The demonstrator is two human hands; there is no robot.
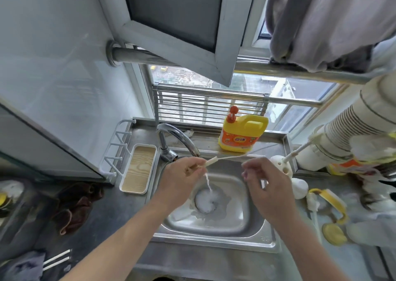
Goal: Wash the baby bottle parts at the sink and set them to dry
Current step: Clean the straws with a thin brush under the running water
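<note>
Over the sink point(246, 223), under the tap point(175, 135), the left hand point(184, 173) pinches the beige end of a thin straw point(225, 158), just above the running water point(207, 182). The right hand point(265, 182) is curled at the straw's far end; blur hides whether it grips. A yellow soap bottle point(242, 135) stands at the sink's back edge.

Arms extended, left hand point(184, 173) pinches thin brush point(211, 161), right hand point(264, 183) fingers curled.
</note>
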